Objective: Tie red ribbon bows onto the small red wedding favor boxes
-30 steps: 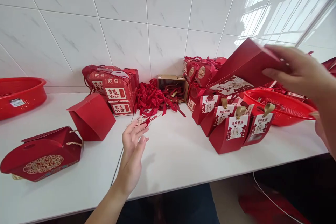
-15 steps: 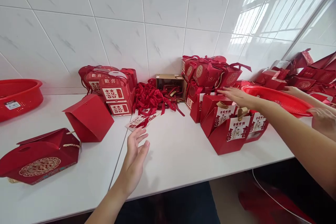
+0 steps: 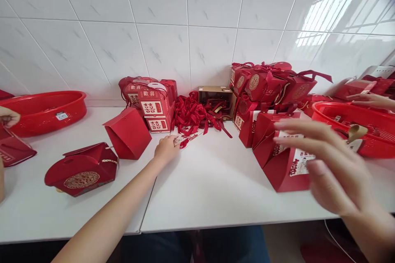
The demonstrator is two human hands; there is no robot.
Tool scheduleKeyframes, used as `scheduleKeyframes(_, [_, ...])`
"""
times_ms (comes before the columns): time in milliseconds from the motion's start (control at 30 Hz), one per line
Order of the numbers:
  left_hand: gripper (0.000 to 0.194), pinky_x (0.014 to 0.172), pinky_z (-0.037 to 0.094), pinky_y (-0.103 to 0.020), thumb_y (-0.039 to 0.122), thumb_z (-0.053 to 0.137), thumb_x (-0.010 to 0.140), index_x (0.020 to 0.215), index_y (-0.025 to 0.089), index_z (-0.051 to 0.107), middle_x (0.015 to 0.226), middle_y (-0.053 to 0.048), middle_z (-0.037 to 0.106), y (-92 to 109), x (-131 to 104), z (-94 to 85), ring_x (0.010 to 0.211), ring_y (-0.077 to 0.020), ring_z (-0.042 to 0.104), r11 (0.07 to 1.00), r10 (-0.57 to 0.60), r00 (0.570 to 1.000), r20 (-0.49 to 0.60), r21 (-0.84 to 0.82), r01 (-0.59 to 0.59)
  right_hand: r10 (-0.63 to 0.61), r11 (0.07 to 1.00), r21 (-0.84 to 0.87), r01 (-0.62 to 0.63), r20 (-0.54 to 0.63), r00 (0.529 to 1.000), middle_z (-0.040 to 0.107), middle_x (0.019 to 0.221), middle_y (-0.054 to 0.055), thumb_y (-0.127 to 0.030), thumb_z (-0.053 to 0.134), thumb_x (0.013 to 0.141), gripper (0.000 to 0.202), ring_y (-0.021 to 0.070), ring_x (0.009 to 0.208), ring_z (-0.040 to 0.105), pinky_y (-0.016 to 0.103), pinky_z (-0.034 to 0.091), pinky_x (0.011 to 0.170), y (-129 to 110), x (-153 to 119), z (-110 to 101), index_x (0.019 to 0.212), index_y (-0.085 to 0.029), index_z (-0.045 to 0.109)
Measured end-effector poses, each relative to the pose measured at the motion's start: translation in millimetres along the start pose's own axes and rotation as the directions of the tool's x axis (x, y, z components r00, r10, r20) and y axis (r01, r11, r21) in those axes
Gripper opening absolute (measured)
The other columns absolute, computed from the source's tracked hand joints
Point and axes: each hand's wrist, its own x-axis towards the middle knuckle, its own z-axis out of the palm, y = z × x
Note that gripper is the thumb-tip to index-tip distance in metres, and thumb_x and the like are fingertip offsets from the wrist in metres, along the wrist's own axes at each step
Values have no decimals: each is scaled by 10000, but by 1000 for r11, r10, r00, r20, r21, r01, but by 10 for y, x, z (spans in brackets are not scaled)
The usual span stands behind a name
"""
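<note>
From my feed, the left hand [image 3: 167, 150], at eight o'clock, has its fingers curled at the printed cards [image 3: 185, 139]; I can't tell whether they grip. My right hand [image 3: 335, 168], blurred at four o'clock, is open, fingers loosely spread, nothing held, before the upright red boxes [image 3: 279, 172]. Those cards lie on the bench [image 3: 210, 189] at seven o'clock, just below the heaped ribbons [image 3: 190, 111]. A plain red box [image 3: 128, 133] sits tilted near nine. Another person's hand [image 3: 372, 100] is by the red basket [image 3: 379, 131] at three.
</note>
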Motion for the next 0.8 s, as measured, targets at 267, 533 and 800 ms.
scheduleKeyframes(267, [462,1007,469,-459,101,416,825,1202,189,667,1236,-129,666,-42,-410,-324,1173,-323,595,985,172,982,-79,22,-171,425,727,371,-578,419,802,659,1092,108,-422,455,979,299,263,986,632,389,551,767,149,-139,1197,1047,-228,672])
scheduleKeyframes(533, [672,1131,342,-591,79,518,771,1427,221,484,1498,-134,445,280,-1200,-619,1444,-379,294,760,650,759,-34,39,-649,411,-204,630,-749,750,519,657,817,37,-605,706,762,454,165,709,625,308,520,680,-29,193,1969,897,-177,640])
scheduleKeyframes(800, [760,1148,205,-665,342,777,717,1375,186,429,1459,-197,419,-399,-499,-1161,1414,-444,290,978,-32,745,-666,-176,-115,545,-76,753,-654,580,605,648,813,11,-488,758,788,342,143,701,593,256,481,617,88,34,1705,919,-207,613])
